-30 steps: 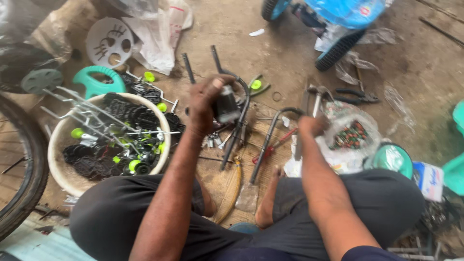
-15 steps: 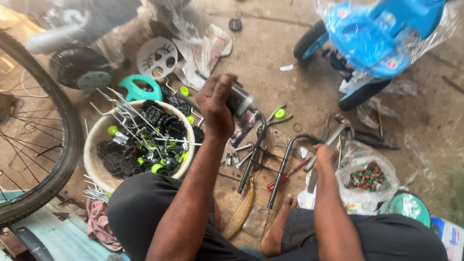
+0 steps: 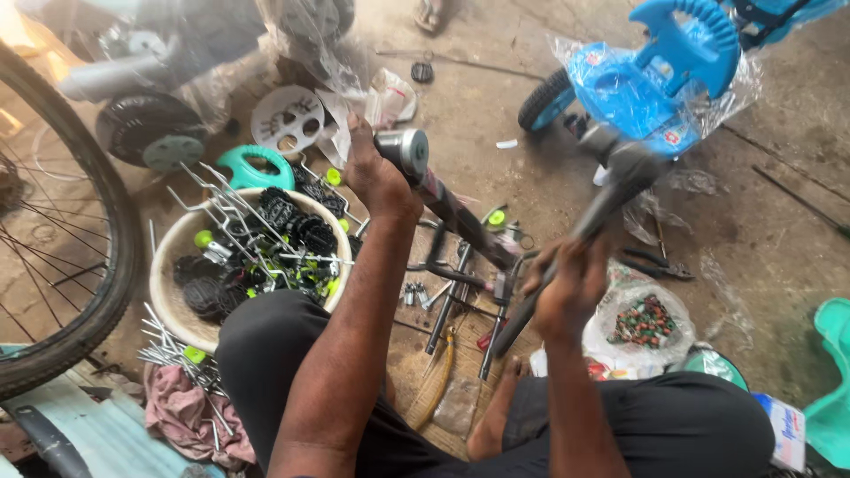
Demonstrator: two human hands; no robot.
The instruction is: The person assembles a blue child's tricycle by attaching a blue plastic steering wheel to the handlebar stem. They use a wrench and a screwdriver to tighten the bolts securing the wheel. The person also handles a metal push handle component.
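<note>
My left hand (image 3: pixel 379 180) grips the top of a dark bicycle frame tube (image 3: pixel 443 204) with a silvery round end, tilted up over the floor. My right hand (image 3: pixel 571 285) is closed around the handle of a hammer (image 3: pixel 602 199), raised and blurred by motion, its head near the blue tricycle. Below the tube lie loose metal rods and tools (image 3: pixel 447 301) on the ground between my knees.
A cream basin (image 3: pixel 173 265) of black pedals and wire parts sits at left, beside a bicycle wheel (image 3: pixel 84 265). A blue plastic-wrapped tricycle (image 3: pixel 655 75) stands at upper right. A bag of small coloured parts (image 3: pixel 646 320) lies near my right knee. Pliers (image 3: pixel 660 263) rest on the floor.
My left hand lifted the frame tube higher. My right hand picked the hammer off the floor and swung it up. The camera tilted upward.
</note>
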